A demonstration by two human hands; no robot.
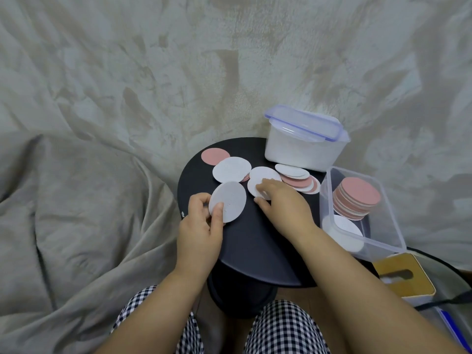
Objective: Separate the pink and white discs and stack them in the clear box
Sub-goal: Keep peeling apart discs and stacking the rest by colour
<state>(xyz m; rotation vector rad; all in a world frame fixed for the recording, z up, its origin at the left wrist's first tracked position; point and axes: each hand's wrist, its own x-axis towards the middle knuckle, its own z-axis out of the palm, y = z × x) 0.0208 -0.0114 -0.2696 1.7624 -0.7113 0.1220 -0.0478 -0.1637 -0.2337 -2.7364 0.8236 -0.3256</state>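
The left hand point(201, 221) holds one white disc point(227, 201) above the near left part of the round black worktop point(245, 246). This disc is tilted, with its face turned toward the camera. It looks like an oval whose long axis runs from lower left to upper right. The grip is narrow: the thumb lies on the front face near the lower edge and the fingers are curled behind the left edge.

The right hand point(283, 203) is on a second white disc point(254, 186), which lies flat on the worktop. Its bent fingertips press on the top of this disc and the thumb touches the near edge, so this grip is almost closed.

The clear box point(378, 247) stands at the right edge of the worktop, with its long axis going from far to near. Inside, a pink stack point(357, 192) fills the far end and white discs point(344, 226) lie at the near end. More loose discs point(298, 178) lie fanned out between the right hand and a lidded container point(306, 139).
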